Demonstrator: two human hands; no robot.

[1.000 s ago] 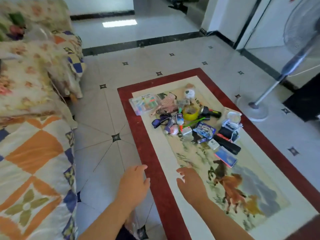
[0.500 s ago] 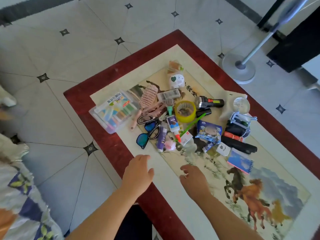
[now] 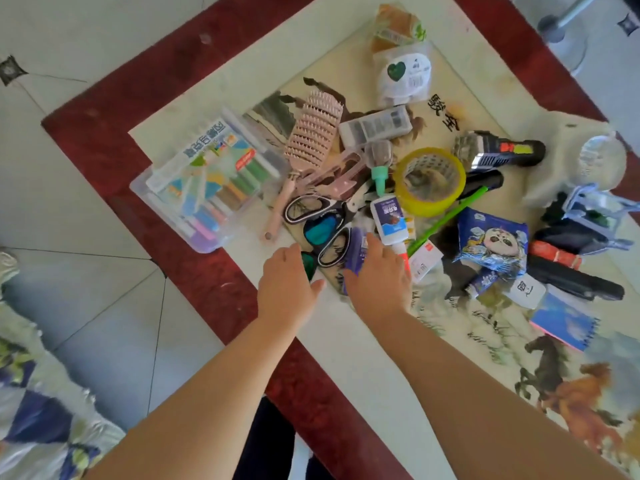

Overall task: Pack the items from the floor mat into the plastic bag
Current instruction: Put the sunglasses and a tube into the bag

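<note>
A floor mat (image 3: 180,98) with a red border and horse picture carries a pile of small items. My left hand (image 3: 287,284) hovers with fingers out at the near edge of the pile, beside blue-green sunglasses (image 3: 320,230) and black-handled scissors (image 3: 304,207). My right hand (image 3: 379,277) lies with fingers extended over a purple tube (image 3: 355,252) and the tip of a white glue bottle (image 3: 388,220). Further out lie a clear box of coloured pens (image 3: 207,178), a pink hairbrush (image 3: 313,133), a yellow tape roll (image 3: 429,181) and a torch (image 3: 498,154). I cannot pick out the plastic bag for certain.
A blue panda packet (image 3: 491,240), a black case (image 3: 575,282) and a blue notebook (image 3: 562,320) lie to the right. A pale crumpled sheet (image 3: 554,150) sits at the far right. A fan base (image 3: 568,32) stands on the tiles beyond. A quilt (image 3: 34,410) is at lower left.
The view has dropped closer to the pile. Both hands have moved forward from the mat's border to the pile's near edge, the right one now over the purple tube.
</note>
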